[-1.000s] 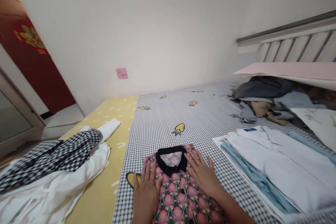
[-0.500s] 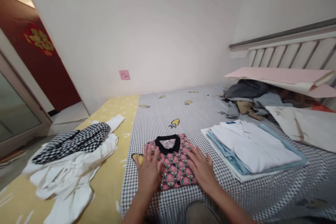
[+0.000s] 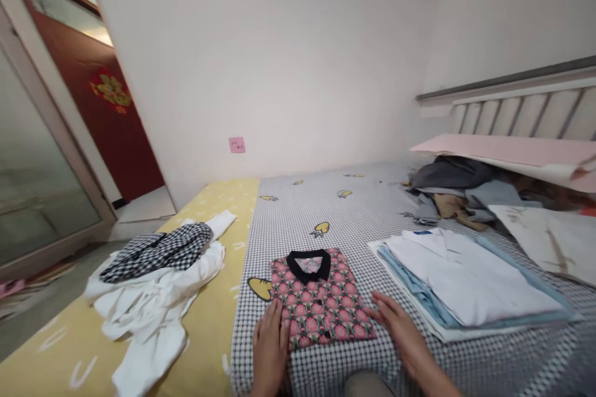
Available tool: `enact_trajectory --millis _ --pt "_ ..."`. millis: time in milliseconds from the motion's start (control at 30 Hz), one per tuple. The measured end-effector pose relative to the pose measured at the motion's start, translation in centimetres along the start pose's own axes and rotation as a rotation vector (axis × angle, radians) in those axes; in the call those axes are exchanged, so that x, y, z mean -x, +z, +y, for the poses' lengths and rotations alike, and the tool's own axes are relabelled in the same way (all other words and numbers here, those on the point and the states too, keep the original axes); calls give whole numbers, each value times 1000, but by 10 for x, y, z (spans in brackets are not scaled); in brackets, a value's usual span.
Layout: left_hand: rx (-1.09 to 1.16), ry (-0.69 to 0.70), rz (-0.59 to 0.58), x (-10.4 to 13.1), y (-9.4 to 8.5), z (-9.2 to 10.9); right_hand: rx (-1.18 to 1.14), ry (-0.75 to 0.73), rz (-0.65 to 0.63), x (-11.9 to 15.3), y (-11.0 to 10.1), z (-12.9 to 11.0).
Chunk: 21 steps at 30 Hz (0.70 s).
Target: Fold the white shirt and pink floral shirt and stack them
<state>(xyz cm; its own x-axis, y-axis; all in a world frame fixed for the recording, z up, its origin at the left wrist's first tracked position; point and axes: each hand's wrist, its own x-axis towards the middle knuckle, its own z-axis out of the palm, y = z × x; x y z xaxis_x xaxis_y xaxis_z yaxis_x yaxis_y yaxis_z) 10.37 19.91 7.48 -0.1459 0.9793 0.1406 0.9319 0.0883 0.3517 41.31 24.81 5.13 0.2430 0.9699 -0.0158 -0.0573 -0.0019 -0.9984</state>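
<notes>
A folded pink floral shirt (image 3: 321,307) with a black collar lies flat on the checked bedsheet (image 3: 298,211), collar towards the wall. My left hand (image 3: 270,341) rests at its lower left edge, fingers stretched out and touching or very near the cloth. By the lower right edge is my right hand (image 3: 400,329), fingers extended, with the fingertips at the shirt's side. Neither hand grips anything. To the right of it sits a stack of folded shirts, a white shirt (image 3: 470,279) on top of a light blue one (image 3: 414,294).
On the yellow sheet at left lie a crumpled white garment (image 3: 158,304) and a black-and-white checked garment (image 3: 158,251). Heaped dark clothes (image 3: 456,173) lie at back right beneath pink board (image 3: 503,149). A pink note (image 3: 236,145) is on the wall.
Both hands have slid from the top of the floral shirt down and out to its lower left and right edges. The shirt's front is now uncovered. The camera view has shifted slightly.
</notes>
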Motion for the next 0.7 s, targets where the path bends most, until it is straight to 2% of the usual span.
enact_trajectory --millis 133,233,333,433,533,700 --pt "104 -199 8 -5 -18 -13 559 -27 -142 -18 0 -5" --pt "74 -284 -16 -28 -34 -12 736 -42 -135 -32 16 -15" --pt "48 -306 -42 -57 -41 -2 875 -60 -94 -41 37 -23" --pt "47 -293 -31 -79 -37 12 945 -80 -60 -49 58 -25" --pt "109 -323 -13 -86 -26 22 933 -72 -19 -55 74 -25" --pt "331 -407 92 -84 -17 30 695 -106 -63 -55 88 -32"
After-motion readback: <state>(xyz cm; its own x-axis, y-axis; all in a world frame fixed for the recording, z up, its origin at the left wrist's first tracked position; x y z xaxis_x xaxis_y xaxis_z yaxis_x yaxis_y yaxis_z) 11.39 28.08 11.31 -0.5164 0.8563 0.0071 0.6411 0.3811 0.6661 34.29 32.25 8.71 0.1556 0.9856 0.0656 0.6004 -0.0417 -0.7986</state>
